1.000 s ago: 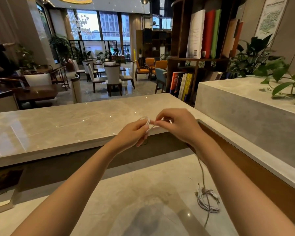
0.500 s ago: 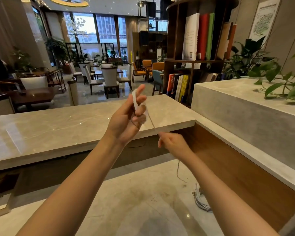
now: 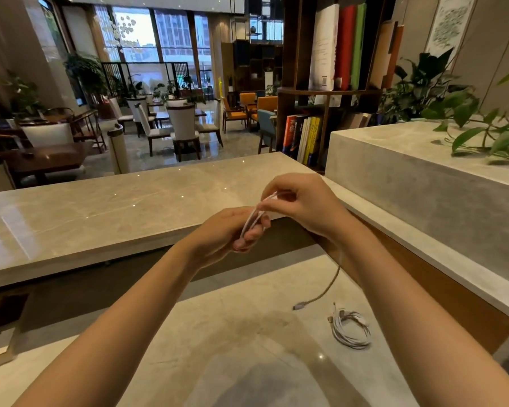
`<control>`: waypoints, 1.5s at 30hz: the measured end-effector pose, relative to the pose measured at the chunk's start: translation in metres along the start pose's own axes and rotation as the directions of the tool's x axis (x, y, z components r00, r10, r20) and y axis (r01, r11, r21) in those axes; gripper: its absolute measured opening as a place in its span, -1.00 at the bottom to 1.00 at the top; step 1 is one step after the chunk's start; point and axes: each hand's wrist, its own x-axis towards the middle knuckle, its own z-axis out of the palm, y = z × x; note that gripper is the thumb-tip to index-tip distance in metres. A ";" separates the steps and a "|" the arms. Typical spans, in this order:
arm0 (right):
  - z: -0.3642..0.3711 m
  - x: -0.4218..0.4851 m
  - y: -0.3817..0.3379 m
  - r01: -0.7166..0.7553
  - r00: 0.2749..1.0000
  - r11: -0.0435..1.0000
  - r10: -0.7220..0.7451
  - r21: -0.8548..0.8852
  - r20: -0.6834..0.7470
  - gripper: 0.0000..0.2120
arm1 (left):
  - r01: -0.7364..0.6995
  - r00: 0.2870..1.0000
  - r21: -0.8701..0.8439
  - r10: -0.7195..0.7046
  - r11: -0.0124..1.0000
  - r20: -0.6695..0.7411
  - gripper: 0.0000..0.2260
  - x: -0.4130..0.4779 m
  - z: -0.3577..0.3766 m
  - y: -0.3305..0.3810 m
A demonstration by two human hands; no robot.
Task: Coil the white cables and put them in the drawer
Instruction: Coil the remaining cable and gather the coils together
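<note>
A: Fingertips (image 3: 263,206) of the right hand (image 3: 303,201) pinch a white cable (image 3: 252,220) at the top of its loops, thumb and forefinger pressed together on the strand.

B: And the left hand (image 3: 227,232)?

A: Its fingers curl around the same loops from below, closed on them. The two hands touch, above the near edge of the upper counter (image 3: 100,207).

B: What differs from half a second ago?

A: Then the left hand was raised with fingers spread and the cable wound over them, and the right hand was lower and apart, pulling the strand taut. Now the left hand has dropped and closed, and the right has come up to meet it.

B: Counts?

A: Two hands and two white cables. One is in the fingers; its tail runs down past the right wrist, and its plug (image 3: 299,306) sits just above or on the lower counter (image 3: 218,333), I cannot tell which. The other, a coiled bundle (image 3: 350,330), lies on the lower counter near that plug, well below the fingers and to their right, touched by neither hand.

B: Anything else?

A: A bookshelf (image 3: 321,92) behind, plants (image 3: 459,113) on the right ledge.
</note>
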 end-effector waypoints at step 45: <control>0.038 -0.056 0.011 -0.641 0.629 -0.143 0.464 0.754 0.623 -0.88 | 0.066 0.944 -0.100 -0.095 0.993 -0.316 -0.72 -0.013 0.022 -0.032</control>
